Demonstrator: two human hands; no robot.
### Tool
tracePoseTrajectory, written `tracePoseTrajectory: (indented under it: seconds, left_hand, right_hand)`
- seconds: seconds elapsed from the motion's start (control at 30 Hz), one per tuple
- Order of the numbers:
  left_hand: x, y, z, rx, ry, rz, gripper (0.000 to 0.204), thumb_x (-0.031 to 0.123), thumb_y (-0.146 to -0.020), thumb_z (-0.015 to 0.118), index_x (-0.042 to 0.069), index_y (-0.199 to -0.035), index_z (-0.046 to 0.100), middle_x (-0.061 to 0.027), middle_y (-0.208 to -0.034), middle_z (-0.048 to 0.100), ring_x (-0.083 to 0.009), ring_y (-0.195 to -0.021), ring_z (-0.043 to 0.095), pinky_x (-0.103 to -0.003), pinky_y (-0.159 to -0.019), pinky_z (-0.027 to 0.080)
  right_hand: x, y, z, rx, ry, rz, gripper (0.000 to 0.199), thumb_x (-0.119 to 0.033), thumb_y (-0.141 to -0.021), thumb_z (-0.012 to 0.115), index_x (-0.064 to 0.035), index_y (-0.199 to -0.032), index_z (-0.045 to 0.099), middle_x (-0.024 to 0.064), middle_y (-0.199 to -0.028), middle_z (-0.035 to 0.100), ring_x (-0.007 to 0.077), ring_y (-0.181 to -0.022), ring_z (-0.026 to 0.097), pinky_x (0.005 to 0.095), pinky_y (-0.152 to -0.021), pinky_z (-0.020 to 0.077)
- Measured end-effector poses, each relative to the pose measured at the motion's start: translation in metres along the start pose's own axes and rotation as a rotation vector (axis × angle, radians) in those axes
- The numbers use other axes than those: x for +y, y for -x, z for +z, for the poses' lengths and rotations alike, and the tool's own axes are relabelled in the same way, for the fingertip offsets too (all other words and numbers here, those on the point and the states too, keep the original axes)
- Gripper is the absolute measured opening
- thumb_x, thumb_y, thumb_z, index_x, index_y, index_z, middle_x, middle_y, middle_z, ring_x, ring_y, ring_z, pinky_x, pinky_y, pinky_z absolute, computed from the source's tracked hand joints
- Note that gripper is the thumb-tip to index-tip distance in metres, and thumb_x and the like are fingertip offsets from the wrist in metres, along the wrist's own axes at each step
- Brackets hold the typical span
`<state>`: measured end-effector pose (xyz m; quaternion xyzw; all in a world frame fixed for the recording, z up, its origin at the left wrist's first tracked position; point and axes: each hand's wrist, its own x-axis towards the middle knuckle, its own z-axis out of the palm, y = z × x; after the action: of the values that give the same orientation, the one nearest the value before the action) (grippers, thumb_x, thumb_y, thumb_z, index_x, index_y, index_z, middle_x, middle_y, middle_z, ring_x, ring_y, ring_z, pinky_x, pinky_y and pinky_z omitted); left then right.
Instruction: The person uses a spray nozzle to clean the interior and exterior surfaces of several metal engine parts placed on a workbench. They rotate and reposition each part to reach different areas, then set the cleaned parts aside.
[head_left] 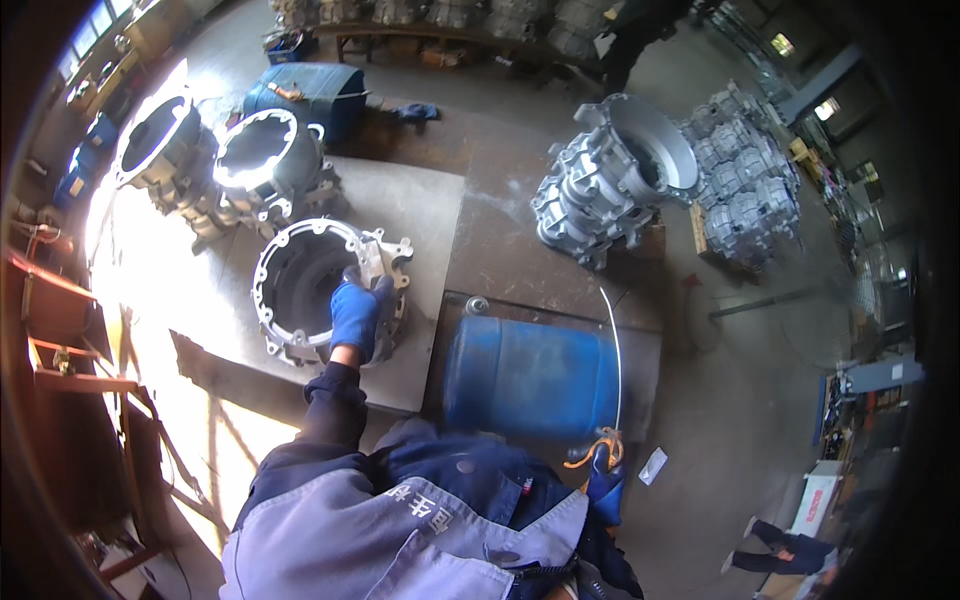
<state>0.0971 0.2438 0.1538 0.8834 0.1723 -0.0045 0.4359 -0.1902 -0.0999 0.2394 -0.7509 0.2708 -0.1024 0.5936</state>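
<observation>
My left hand, in a blue glove, is closed on the right side of the rim of a round silver cast-metal housing. The housing stands on a pale metal plate with its wide opening facing up. Lower right, my gloved right hand is wrapped round the lower end of a long thin white rod. An orange cord loops about that end. The rod points away from me, past the right side of a blue plastic barrel lying on its side.
Two similar housings stand at the far left in bright sunlight. More castings are stacked at the right, with a pile behind. Another blue barrel lies beyond the plate. People are at the top right and lower right.
</observation>
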Motion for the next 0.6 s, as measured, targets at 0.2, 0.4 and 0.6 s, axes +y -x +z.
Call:
tracePoseTrajectory:
  seconds: [0.2, 0.4, 0.6]
  left_hand:
    - [-0.042, -0.057, 0.026, -0.311, 0.439, 0.000, 0.044, 0.028, -0.086, 0.068, -0.004, -0.116, 0.062, -0.0220, -0.107, 0.068, -0.0295, -0.095, 0.066, -0.038, -0.078, 0.050]
    - [-0.015, -0.065, -0.053, -0.310, -0.555, 0.534, 0.032, 0.013, -0.097, 0.048, 0.001, -0.125, 0.059, -0.0100, -0.104, 0.067, -0.0145, -0.087, 0.060, -0.032, -0.079, 0.048]
    - [0.098, -0.033, -0.084, -0.475, -0.045, 0.520, 0.039, 0.010, -0.097, 0.042, -0.001, -0.134, 0.051, -0.0112, -0.121, 0.061, -0.0151, -0.096, 0.056, -0.030, -0.085, 0.046]
  right_hand:
    - [0.016, 0.033, -0.019, 0.102, -0.096, 0.091, 0.032, -0.020, -0.101, 0.048, -0.0007, -0.127, 0.047, 0.0088, -0.085, 0.062, 0.0140, -0.079, 0.063, 0.0302, -0.075, 0.0522]
    - [0.078, 0.087, -0.044, 0.267, -0.029, 0.119, 0.033, -0.020, -0.100, 0.051, -0.0061, -0.130, 0.045, 0.0043, -0.084, 0.055, 0.0133, -0.074, 0.059, 0.0301, -0.070, 0.0518]
    - [0.089, 0.151, -0.045, 0.513, -0.262, 0.237, 0.037, -0.024, -0.099, 0.055, -0.0078, -0.132, 0.048, 0.0067, -0.089, 0.063, 0.0145, -0.078, 0.063, 0.0283, -0.066, 0.0515]
